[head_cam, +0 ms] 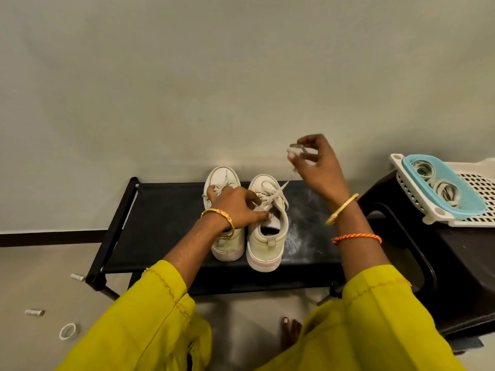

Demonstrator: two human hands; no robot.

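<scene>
Two cream sneakers stand side by side, toes to the wall, on a black shoe rack (160, 210). My left hand (235, 207) lies across the left sneaker (227, 245) and pinches the tongue and laces of the right sneaker (265, 245). Raised above and to the right of the shoes, my right hand (316, 167) pinches the end of a white shoelace (284, 187) that runs down to the right sneaker.
A dark plastic stool (455, 263) stands right of the rack, carrying a white perforated basket (479, 191) with a blue tray (466, 199) of rings. Small metal pieces (34, 312) and a white ring (70, 331) lie on the floor at left. A plain wall rises behind.
</scene>
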